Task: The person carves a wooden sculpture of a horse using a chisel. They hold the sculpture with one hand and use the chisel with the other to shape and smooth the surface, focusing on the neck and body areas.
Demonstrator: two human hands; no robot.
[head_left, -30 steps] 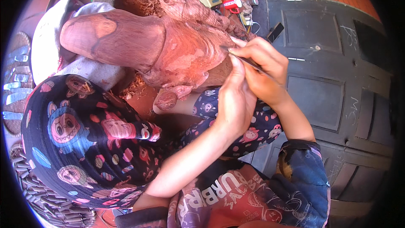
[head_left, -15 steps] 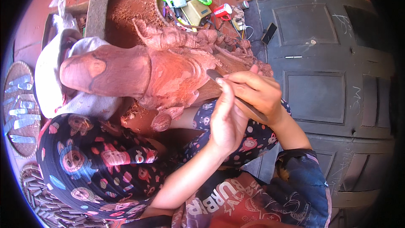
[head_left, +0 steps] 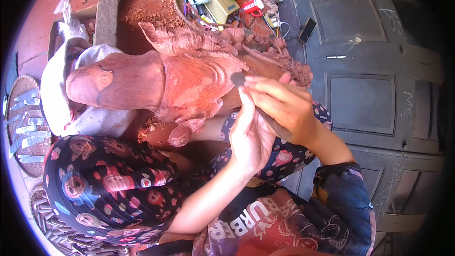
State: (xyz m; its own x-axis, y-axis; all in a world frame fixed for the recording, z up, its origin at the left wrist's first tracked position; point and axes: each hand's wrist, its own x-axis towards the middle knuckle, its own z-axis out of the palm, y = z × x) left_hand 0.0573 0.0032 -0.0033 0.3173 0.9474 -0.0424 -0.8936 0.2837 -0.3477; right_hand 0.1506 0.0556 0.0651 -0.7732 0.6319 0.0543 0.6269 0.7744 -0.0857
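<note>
A large reddish-brown wood carving (head_left: pixel 192 78) lies in front of me, with a smooth rounded end at left and ridged, curling parts along its far side. My right hand (head_left: pixel 284 106) grips a dark, flat carving tool (head_left: pixel 238 79) whose rounded tip points toward the wood. Against the tool near that tip rests the thumb of my left hand (head_left: pixel 251 137). Its palm is turned up under the right hand, and its other fingers are mostly hidden. The tool's tail shows below my right fingers. Whether the tip touches the wood, I cannot tell.
White cloth (head_left: pixel 106 121) lies under the carving's left end. Beyond stands a basket (head_left: pixel 179 4) of small items, with a red mug (head_left: pixel 253 6) and a phone (head_left: pixel 307 30) nearby. Dark panelled boards (head_left: pixel 360 102) fill the right. A tray of blades (head_left: pixel 31 132) and many dark tools (head_left: pixel 52 215) lie left.
The tool has turned slightly, showing its rounded tip more broadly. Both hands keep their hold and have shifted only a little; the whole view has moved slightly.
</note>
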